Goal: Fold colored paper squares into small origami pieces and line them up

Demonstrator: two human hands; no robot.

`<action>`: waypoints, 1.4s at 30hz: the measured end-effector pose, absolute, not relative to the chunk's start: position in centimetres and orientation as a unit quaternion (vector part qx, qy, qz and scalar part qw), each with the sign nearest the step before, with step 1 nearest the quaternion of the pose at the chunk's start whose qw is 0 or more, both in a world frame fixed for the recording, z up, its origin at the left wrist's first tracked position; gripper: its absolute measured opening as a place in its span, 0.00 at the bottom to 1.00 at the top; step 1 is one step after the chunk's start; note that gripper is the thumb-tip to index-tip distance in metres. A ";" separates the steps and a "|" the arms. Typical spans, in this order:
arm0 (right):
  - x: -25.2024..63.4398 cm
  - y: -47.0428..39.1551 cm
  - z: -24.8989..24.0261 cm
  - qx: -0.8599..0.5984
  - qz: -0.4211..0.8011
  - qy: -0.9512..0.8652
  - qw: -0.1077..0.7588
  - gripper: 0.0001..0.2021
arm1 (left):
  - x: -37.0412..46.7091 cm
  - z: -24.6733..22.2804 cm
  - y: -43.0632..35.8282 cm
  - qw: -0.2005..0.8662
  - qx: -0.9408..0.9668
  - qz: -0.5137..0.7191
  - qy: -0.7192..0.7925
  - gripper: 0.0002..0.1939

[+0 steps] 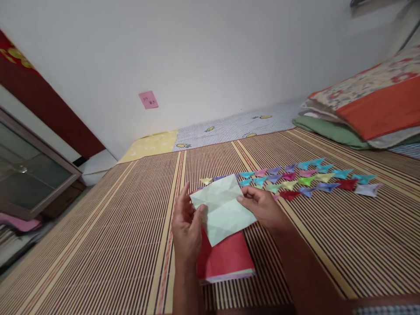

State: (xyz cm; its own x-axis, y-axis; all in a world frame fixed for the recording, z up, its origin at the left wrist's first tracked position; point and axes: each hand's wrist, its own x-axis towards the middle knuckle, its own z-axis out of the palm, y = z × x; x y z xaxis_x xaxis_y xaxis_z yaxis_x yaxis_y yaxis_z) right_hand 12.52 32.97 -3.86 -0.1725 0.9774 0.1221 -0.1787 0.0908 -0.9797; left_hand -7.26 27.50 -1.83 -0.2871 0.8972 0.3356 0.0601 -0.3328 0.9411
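Observation:
A pale green square of origami paper, marked with fold creases, is held up and slightly tilted between my two hands. My left hand has its thumb on the front of the paper's left side, with the fingers curved around behind the edge. On the right edge, my right hand pinches the sheet between thumb and fingers. Below the sheet lies a stack of coloured paper with a red sheet on top, partly covered by the green paper and my left hand.
Rows of small folded paper pieces in many colours lie beyond my right hand on the striped bamboo mat. Folded bedding is piled at the far right. A glass-doored cabinet stands at the left, and a pink note is on the wall.

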 end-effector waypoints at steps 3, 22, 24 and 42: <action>12.4 32.9 -3.9 -0.377 0.555 -0.528 0.521 0.13 | -7.4 -2.0 27.7 0.303 0.527 0.633 0.479 0.20; 12.1 33.1 -4.4 -0.381 0.558 -0.520 0.523 0.14 | -7.8 -2.4 28.1 0.233 0.605 0.599 0.470 0.12; 12.1 33.1 -4.4 -0.381 0.565 -0.517 0.517 0.15 | -7.8 -2.3 28.2 0.198 0.631 0.590 0.463 0.13; 12.8 33.3 -4.8 -0.374 0.600 -0.524 0.475 0.17 | -9.1 -0.6 26.7 0.362 0.538 0.615 0.450 0.04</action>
State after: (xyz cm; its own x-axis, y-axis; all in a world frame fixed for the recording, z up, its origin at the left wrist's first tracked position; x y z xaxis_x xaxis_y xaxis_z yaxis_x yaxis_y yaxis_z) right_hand 12.84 33.29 -4.78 -0.2684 0.9621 0.0482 -0.1779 -0.0003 -0.9840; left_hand -9.10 26.74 -0.60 -0.1607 0.9283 0.3354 0.0395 -0.3335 0.9419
